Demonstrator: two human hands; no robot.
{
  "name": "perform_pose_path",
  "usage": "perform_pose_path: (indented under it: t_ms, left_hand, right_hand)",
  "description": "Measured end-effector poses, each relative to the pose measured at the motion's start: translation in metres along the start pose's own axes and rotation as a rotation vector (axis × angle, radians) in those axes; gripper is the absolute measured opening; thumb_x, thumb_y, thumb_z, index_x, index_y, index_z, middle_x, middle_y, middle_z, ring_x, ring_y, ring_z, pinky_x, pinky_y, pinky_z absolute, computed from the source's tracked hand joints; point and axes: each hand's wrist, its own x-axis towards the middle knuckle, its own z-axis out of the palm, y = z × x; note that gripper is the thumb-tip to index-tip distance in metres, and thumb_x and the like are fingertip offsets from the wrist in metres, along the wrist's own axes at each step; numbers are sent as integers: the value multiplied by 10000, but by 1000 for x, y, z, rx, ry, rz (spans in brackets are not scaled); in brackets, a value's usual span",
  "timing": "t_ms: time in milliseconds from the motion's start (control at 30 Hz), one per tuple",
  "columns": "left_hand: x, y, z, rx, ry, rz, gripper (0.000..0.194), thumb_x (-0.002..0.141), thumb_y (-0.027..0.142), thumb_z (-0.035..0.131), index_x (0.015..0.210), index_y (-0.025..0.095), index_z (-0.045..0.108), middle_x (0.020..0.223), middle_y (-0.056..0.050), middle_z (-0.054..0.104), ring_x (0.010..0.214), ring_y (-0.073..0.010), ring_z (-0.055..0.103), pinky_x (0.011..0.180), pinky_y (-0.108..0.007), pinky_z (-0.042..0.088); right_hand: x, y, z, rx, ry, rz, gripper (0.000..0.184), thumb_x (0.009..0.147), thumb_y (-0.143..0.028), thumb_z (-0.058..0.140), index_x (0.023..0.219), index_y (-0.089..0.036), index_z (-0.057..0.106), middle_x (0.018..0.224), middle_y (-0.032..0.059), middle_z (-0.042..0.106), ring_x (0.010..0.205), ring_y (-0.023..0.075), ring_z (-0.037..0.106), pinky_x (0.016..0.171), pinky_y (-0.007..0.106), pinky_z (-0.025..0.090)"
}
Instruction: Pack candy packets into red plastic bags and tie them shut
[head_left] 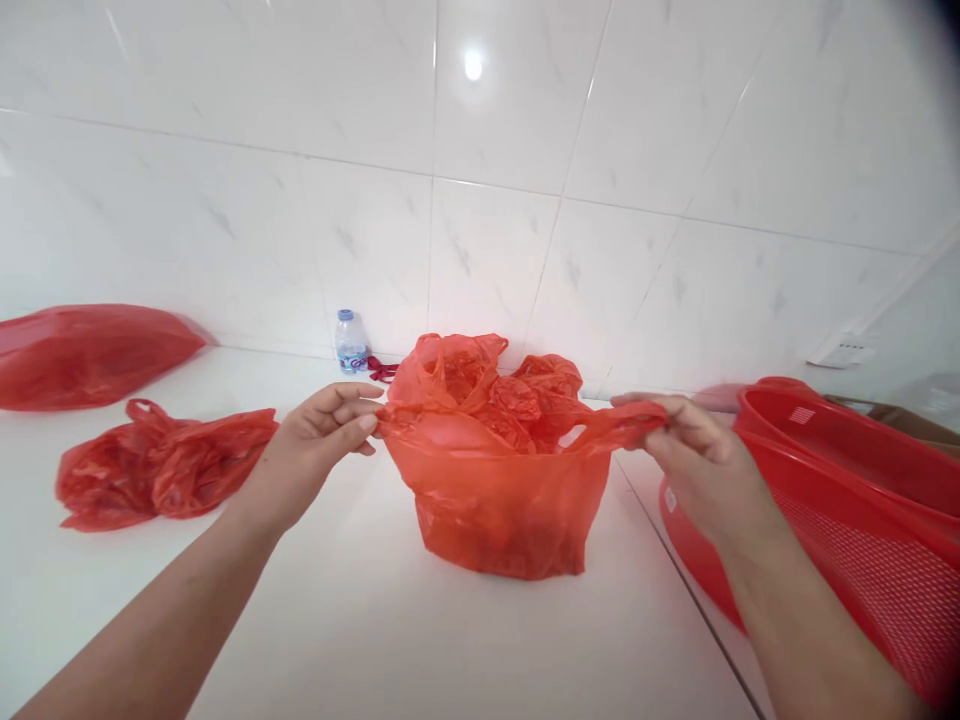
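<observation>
A red plastic bag [510,510] stands on the white table in front of me, its near side stretched wide between my hands. My left hand [326,430] pinches its left handle between thumb and fingers. On the other side, my right hand [690,445] is closed around the bunched right handle. Just behind the stretched bag lie more crumpled red plastic bags [457,365]; whether they are inside it or only behind it I cannot tell.
Crumpled red bags [161,465] lie to the left, with a fuller red bag [97,355] behind them. A small water bottle [351,345] stands by the tiled wall near a dark red strap [384,370]. Red plastic baskets [862,530] occupy the right side.
</observation>
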Motion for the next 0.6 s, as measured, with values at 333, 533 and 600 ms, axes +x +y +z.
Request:
perform_pose_path:
  t_ms: [333, 533, 600]
  left_hand:
    - [-18, -51, -9, -27, -379, -262, 710, 747, 437, 662, 1376, 328, 353, 1465, -100, 356, 1358, -331, 276, 1035, -515, 339]
    - [-16, -56, 57, -384, -671, -292, 636, 754, 362, 676, 1335, 235, 450, 1406, -131, 447, 1292, -336, 400, 1032, -509, 353]
    - [-10, -56, 70, -477, -624, -337, 548, 766, 342, 667, 1276, 205, 520, 1330, -142, 530, 1234, -335, 474, 1007, -491, 392]
  right_hand:
    - [-37, 113, -2, 167, -206, 221, 849, 629, -503, 752, 1346, -374, 318, 1464, 79, 316, 1334, 273, 318, 1035, 473, 316]
    - [-29, 78, 64, 456, -267, 298, 854, 569, -462, 808, 1311, -289, 423, 1286, 116, 539, 1156, 304, 522, 939, 467, 430]
    - [-24, 70, 75, 475, -295, 373, 669, 622, -403, 791, 1221, -252, 532, 1171, 106, 618, 1063, 290, 583, 912, 459, 448]
